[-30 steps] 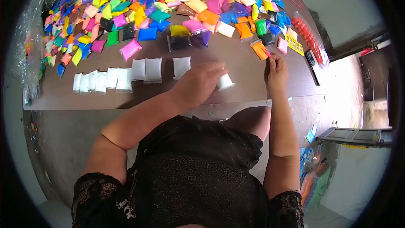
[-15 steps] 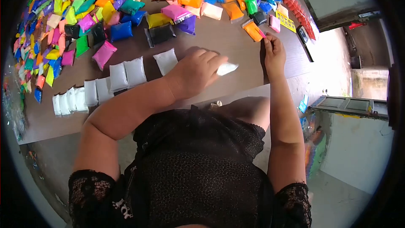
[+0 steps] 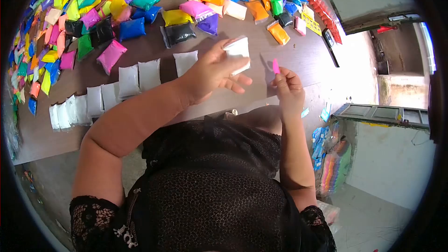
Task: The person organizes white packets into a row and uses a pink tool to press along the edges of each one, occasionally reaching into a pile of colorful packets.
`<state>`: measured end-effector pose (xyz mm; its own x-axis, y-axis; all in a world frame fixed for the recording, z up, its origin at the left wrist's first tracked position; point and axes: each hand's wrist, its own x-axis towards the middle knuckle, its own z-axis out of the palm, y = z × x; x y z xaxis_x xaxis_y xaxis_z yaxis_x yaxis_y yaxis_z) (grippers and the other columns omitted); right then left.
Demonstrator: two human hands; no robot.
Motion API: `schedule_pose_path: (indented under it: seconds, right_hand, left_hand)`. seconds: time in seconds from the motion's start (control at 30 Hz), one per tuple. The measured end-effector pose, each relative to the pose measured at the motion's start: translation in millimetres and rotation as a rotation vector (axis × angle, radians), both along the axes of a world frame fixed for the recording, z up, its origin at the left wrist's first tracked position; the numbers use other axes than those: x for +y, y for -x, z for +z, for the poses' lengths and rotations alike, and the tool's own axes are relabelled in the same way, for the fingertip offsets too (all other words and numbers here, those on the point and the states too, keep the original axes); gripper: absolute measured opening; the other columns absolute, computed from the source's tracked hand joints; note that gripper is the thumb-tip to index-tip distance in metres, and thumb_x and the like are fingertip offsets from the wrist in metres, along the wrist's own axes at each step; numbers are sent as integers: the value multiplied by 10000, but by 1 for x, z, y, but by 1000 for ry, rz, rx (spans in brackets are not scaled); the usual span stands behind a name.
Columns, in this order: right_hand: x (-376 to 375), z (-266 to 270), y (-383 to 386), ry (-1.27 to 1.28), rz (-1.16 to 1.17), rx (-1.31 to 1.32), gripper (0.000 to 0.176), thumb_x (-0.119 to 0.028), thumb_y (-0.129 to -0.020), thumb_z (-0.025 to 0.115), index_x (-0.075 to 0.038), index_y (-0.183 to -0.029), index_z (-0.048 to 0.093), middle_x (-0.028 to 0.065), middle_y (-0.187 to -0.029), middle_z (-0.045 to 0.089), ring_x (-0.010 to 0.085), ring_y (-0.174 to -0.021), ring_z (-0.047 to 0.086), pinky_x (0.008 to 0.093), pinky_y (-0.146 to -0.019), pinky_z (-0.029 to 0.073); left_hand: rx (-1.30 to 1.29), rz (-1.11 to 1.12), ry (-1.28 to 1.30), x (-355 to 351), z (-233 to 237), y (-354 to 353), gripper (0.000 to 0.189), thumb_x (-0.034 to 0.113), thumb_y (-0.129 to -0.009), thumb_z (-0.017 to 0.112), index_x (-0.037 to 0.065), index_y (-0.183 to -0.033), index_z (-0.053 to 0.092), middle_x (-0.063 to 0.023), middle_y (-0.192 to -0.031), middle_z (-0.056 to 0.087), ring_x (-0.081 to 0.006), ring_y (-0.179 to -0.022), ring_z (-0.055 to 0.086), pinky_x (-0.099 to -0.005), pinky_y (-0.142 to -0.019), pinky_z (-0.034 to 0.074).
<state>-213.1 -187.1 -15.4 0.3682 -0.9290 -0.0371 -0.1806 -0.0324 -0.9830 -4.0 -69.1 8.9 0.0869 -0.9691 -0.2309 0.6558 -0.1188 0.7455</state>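
My left hand (image 3: pixel 210 70) pinches a small white packet (image 3: pixel 239 49) between thumb and fingers, raised above the table's front part, with the other fingers spread. My right hand (image 3: pixel 290 87) grips a small flat pink stick (image 3: pixel 276 66), its tip pointing up toward the far side. A row of white packets lies to the left of my left hand; the nearest white packet (image 3: pixel 185 61) is just beside the wrist. An orange packet (image 3: pixel 278 33) rests beyond my right hand.
Many coloured packets (image 3: pixel 133 30) cover the back and left of the brown table (image 3: pixel 154 49). At the back right lie a yellow plastic grid (image 3: pixel 311 23), a bag of red pieces (image 3: pixel 323 11) and a black knife-like tool (image 3: pixel 331 49).
My left hand has turned and lifted the white packet away from me, so its flat face shows. My right hand has drawn back from the orange packet, toward me and left, with the pink stick.
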Motion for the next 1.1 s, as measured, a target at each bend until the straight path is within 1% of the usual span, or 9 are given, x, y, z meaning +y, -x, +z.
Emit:
schedule_pose_path:
  seconds: [0.1, 0.27, 0.37, 0.47, 0.57, 0.67, 0.77, 0.97, 1.1]
  right_hand:
    - [21, 4, 6, 78, 38, 185, 153, -113, -951, 620, -19, -1071, 629, -22, -843, 627, 38, -725, 547, 184, -612, 418]
    - [59, 9, 2, 575, 267, 415, 127, -37, -833, 677, -61, -957, 671, 128, -874, 645, 296, -831, 634, 350, -746, 519]
    - [72, 16, -5, 546, 509, 488, 141, -66, -843, 659, -62, -984, 655, 156, -949, 640, 352, -899, 636, 443, -776, 525]
    - [22, 25, 7, 671, 112, 1003, 182, -153, -903, 602, -60, -1027, 699, 183, -962, 661, 355, -864, 656, 429, -751, 522]
    - [-19, 33, 27, 710, -186, 884, 166, -118, -885, 612, -56, -1006, 706, 151, -919, 669, 306, -810, 669, 397, -721, 526]
    - [23, 37, -3, 735, 155, 745, 173, -139, -883, 624, -83, -1035, 685, 116, -935, 663, 289, -849, 662, 382, -770, 519]
    - [62, 35, -35, 500, 441, 807, 222, -276, -888, 630, -137, -1051, 687, 106, -1059, 641, 326, -953, 633, 416, -815, 508]
    - [-50, 22, 58, 696, -152, 1015, 221, -164, -876, 604, -85, -1040, 731, 155, -990, 701, 287, -854, 679, 373, -763, 520]
    - [-39, 29, 73, 271, -228, 597, 262, -158, -916, 620, 4, -1106, 697, 30, -828, 677, 91, -700, 566, 248, -648, 462]
  left_hand:
    - [-119, 66, 95, -4, -6, 0, 468, 161, -993, 528, 42, -1421, 381, -130, -1241, 567, -234, -1073, 621, -342, -872, 529]
    - [-1377, 219, 578, -3, -12, -6, 438, 156, -1010, 496, 28, -1418, 401, -117, -1304, 554, -200, -1227, 524, -314, -984, 448]
    - [-741, 133, 436, -4, -11, -1, 423, 145, -1013, 485, 37, -1413, 405, -115, -1311, 557, -194, -1209, 538, -336, -976, 470]
    - [-312, 187, 252, -2, 5, -5, 394, 197, -1029, 447, 49, -1393, 421, -126, -1292, 567, -207, -1175, 568, -383, -919, 530]
    - [-134, 233, 198, -3, 7, -5, 436, 301, -1046, 391, 52, -1403, 413, -134, -1296, 565, -225, -1176, 570, -393, -936, 517]
    - [109, 207, 178, -7, 2, -3, 492, 384, -1049, 338, 55, -1407, 415, -146, -1299, 563, -243, -1172, 573, -413, -967, 496]
    - [176, 159, 159, -6, 4, -4, 522, 415, -1050, 307, 49, -1405, 418, -152, -1289, 566, -250, -1175, 570, -429, -993, 477]
    - [223, 105, 184, -7, -9, -7, 423, 265, -1025, 474, 21, -1368, 435, -95, -1271, 542, -211, -1174, 550, -442, -986, 481]
    - [161, 74, 181, -6, -14, 0, 403, 212, -1014, 501, 33, -1371, 448, -89, -1256, 550, -197, -1170, 552, -422, -982, 483]
